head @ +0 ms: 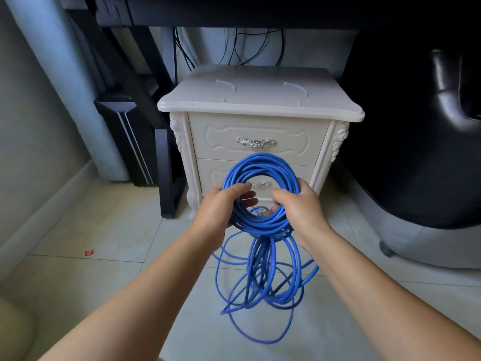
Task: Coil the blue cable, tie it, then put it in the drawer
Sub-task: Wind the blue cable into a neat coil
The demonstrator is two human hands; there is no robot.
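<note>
While both hands close around it, the blue cable (pixel 261 175) sits as a round bundle of loops at the centre of the frame, held up in front of the cabinet! Left hand (pixel 221 207) is clamped on the lower left arc of the ring, fingers curled through the middle; right hand (pixel 299 207) grips the lower right arc, thumb over the top of the strands. Below the hands, plenty of cable is not wound in yet: long slack loops hang down and pile loosely on the tiled floor (pixel 104 256) at lower centre, blurred as if swinging. My read is that coiling is only partly done, with no tie visible anywhere. This cable looks light and springy, smooth-jacketed, the sort that wants to fan out, so the bundle likely needs pinching across all strands at one spot while the free hand feeds slack. Behind the ring stands the white nightstand (pixel 260 100), its top bare apart from faint curved marks. Upper drawer (pixel 260 136) is shut, ornate silver handle (pixel 256 142) showing; lower drawer (pixel 304 175) is also shut, its handle peeking through the coil's centre. What either holds cannot be seen. A small red scrap (pixel 89 252) lies on the floor at left.
</note>
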